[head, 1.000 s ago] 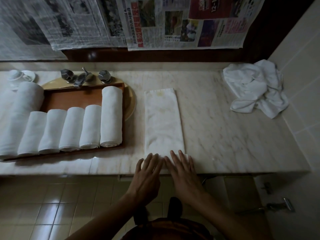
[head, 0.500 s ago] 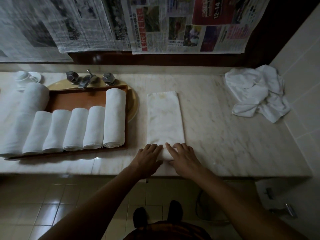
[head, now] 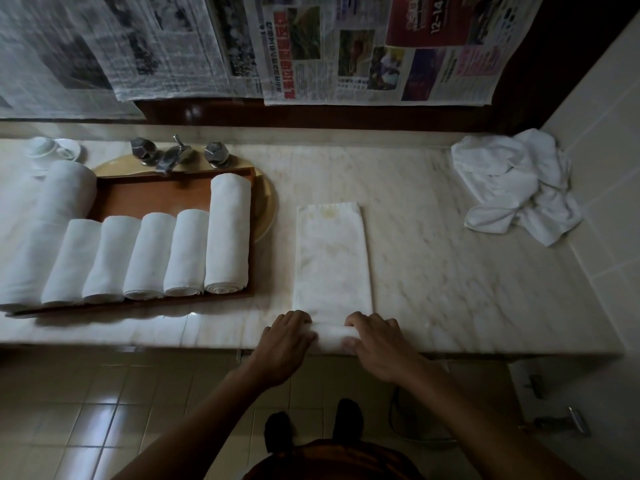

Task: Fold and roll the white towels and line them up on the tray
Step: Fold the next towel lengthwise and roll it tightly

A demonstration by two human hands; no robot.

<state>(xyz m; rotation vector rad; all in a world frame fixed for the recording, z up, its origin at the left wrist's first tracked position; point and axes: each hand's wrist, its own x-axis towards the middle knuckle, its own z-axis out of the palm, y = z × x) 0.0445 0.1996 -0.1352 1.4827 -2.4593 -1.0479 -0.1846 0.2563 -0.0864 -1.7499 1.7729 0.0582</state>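
A folded white towel (head: 331, 258) lies as a long strip on the marble counter, its near end turned up into a small roll (head: 330, 336). My left hand (head: 285, 339) grips the roll's left end and my right hand (head: 375, 341) grips its right end, fingers curled over it. To the left, a brown wooden tray (head: 156, 199) holds several rolled white towels (head: 227, 233) side by side. A heap of loose white towels (head: 516, 185) sits at the back right by the tiled wall.
The tray rests over a yellow basin (head: 268, 206) with metal taps (head: 175, 155) behind it. A white cup and saucer (head: 52, 150) stand at the far left. Newspapers (head: 346, 46) cover the wall behind. The counter edge (head: 450, 351) runs just below my hands.
My hands went from lying flat on the towel's near end to curling around it, and the end has turned up into a small roll. My hands have moved apart to the roll's ends.
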